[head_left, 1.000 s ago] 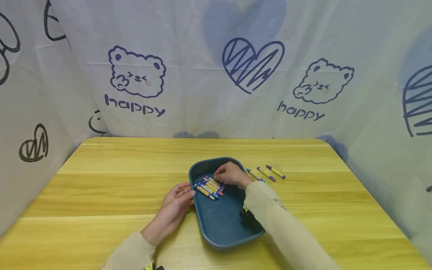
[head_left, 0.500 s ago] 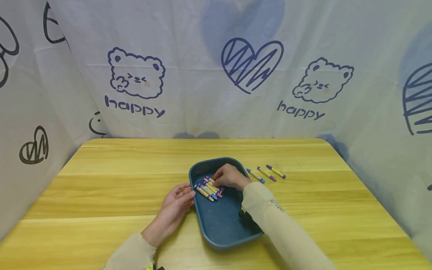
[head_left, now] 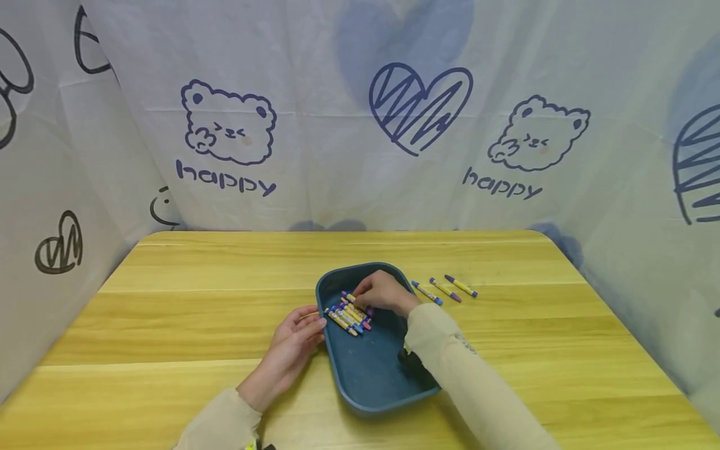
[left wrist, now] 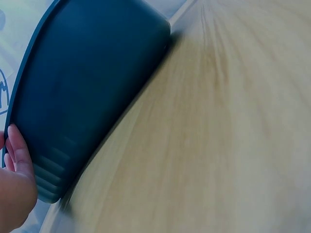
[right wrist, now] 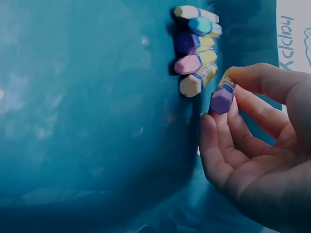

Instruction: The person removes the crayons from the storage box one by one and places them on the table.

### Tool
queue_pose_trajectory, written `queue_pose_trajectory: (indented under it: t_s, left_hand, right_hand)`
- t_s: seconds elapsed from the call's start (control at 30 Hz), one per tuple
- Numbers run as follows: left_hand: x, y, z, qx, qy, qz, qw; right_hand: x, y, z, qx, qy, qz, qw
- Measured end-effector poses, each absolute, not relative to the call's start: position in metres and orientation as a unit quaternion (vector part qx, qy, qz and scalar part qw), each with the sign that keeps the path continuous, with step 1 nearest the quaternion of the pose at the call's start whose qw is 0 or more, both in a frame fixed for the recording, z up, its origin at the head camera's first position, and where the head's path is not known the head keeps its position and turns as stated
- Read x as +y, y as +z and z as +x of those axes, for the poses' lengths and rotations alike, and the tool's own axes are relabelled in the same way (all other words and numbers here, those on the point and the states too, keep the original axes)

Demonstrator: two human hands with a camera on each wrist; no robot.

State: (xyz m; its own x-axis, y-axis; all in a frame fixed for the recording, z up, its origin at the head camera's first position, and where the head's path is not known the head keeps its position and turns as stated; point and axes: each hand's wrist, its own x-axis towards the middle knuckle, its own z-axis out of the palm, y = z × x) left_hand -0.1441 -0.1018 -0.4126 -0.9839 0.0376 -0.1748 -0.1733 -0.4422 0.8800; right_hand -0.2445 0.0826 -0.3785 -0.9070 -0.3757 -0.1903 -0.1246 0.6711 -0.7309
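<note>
A dark teal plastic tray (head_left: 368, 400) lies on the table, its left rim gripped by my left hand (head_left: 292, 344). In the left wrist view the fingers (left wrist: 19, 150) of that hand lie against the tray's outer wall at the rim. Inside the tray, my right hand (head_left: 385, 292) pinches a purple crayon (right wrist: 222, 101) with a yellow wrapper between thumb and fingers. Right beside it several crayons (head_left: 343, 320) lie side by side near the left wall. Their white, blue, purple, pink and beige ends show in the right wrist view.
Three more crayons lie on the wooden table (head_left: 197, 312) right of the tray: a blue one (head_left: 427, 292), a pinkish-purple one (head_left: 445, 290) and a dark purple one (head_left: 460, 285). A white printed curtain (head_left: 326, 156) hangs behind and along the sides.
My right fingers shift slightly over the row, and the purple crayon in them moves a little away from the others. My left hand and the tray stay in place.
</note>
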Motion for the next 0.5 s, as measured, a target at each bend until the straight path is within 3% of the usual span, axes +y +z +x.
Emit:
queue_pose_trajectory:
  t_s: [0.5]
  left_hand:
    - [-0.1006, -0.4156, -0.1458, 0.516, 0.852, -0.065, 0.057]
  right_hand:
    - [0.0851, -0.3713, -0.2433, 0.884, -0.423, -0.15, 0.129]
